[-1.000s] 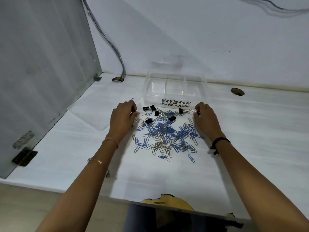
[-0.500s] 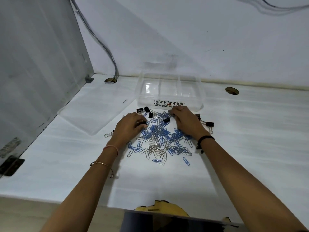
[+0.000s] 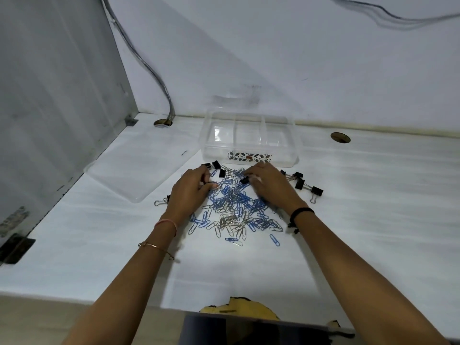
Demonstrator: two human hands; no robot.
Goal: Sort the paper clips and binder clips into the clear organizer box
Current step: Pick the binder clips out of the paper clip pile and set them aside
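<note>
A pile of blue and silver paper clips [image 3: 234,210] lies on the white desk in front of the clear organizer box [image 3: 250,158]. The box stands open and its three compartments look empty. Black binder clips lie at the pile's far left [image 3: 216,166], to its right [image 3: 301,183], and one alone on the left [image 3: 161,201]. My left hand [image 3: 189,192] rests on the pile's left side with fingers curled and thumb against forefinger. What it pinches is hidden. My right hand [image 3: 270,186] is on the pile's far right, its fingertips pinched around a black binder clip [image 3: 244,180].
The clear lid [image 3: 134,170] lies flat to the left of the box. A grey partition [image 3: 57,108] walls off the left side. Cables drop into a desk hole [image 3: 163,122], and a second hole [image 3: 340,137] is at the back right. The desk's front edge is near me.
Both hands have moved inward from the outer edges onto the pile. Several binder clips now lie uncovered to the right of my right hand, and one to the left of my left hand.
</note>
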